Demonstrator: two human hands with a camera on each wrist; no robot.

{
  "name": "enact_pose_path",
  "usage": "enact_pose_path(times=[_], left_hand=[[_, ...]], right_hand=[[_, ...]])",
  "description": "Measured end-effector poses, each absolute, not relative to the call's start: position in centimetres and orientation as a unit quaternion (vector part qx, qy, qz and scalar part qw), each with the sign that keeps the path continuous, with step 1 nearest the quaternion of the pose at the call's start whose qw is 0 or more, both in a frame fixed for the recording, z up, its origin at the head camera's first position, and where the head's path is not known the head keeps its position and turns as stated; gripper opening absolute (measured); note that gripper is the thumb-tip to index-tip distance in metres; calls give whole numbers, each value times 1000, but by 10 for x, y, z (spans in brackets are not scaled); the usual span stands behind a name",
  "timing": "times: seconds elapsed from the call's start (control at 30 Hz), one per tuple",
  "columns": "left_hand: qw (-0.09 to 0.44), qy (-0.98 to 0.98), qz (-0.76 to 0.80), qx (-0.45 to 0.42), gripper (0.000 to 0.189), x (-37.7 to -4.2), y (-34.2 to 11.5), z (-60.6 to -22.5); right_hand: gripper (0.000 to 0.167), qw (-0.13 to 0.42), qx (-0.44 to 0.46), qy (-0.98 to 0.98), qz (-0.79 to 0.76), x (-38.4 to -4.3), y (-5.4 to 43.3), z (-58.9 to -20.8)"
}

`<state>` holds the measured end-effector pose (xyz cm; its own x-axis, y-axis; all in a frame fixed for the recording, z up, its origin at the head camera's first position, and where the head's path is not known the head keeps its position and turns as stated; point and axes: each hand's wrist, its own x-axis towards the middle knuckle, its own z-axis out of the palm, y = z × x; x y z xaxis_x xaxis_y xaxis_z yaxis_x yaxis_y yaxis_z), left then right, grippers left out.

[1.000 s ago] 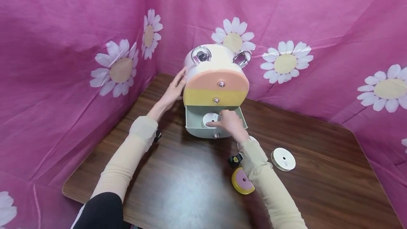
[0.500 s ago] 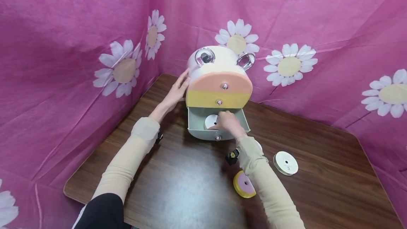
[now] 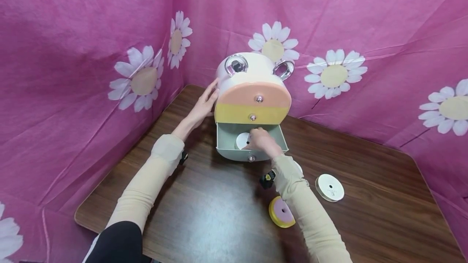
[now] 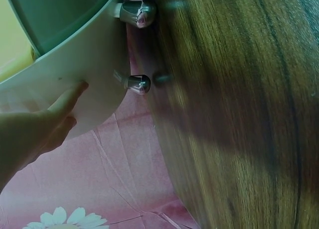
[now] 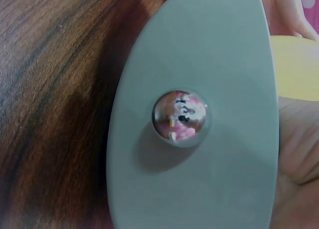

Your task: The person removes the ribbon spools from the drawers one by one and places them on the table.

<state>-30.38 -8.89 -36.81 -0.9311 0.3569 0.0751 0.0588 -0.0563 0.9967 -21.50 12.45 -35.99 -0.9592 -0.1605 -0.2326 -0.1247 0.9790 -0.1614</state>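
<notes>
A small frog-shaped drawer cabinet [image 3: 244,77] stands on the table, its green bottom drawer [image 3: 226,154] pulled out. Inside that drawer lies a white ribbon spool [image 3: 241,140], partly covered by my right hand [image 3: 264,141], whose thumb and curled fingers hold its right side. My left hand [image 3: 201,106] rests against the cabinet's left side with its fingers extended; the left wrist view shows this hand [image 4: 45,121] along the white wall. In the right wrist view the drawer front and its silver knob [image 5: 179,118] hide most of my right hand.
To the right on the wooden table [image 3: 380,198] lies another white spool [image 3: 330,188]. A yellow ribbon spool with a pink label [image 3: 282,212] sits beside my right forearm, which partly hides a third spool [image 3: 297,168]. A pink flowered cloth [image 3: 219,3] hangs behind.
My right thumb, stretched across the spool a second ago, has drawn in lower along it. My left hand stays on the cabinet, and the head view has shifted slightly.
</notes>
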Motion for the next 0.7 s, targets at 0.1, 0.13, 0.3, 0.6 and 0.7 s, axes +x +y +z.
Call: enact_pose_path(times=[0.1,0.13,0.3,0.6,0.7], left_hand=[[111,678,711,151,55,-304,-88,-368],[113,676,712,150,55,-305,-87,-369],[120,669,718,148,55,-306,-86,-369],[107,677,712,152,55,-303,-88,-369],[105,677,711,156,56,-302,-89,-368]], right_hand=[[33,125,-77,986,-81,-215,126,-361],[33,126,-75,986,-86,-215,127,-362],[49,116,-50,984,-122,-213,130,-361],[75,94,-53,979,-171,-204,135,-348],[72,83,-58,978,-183,-200,139,-342]])
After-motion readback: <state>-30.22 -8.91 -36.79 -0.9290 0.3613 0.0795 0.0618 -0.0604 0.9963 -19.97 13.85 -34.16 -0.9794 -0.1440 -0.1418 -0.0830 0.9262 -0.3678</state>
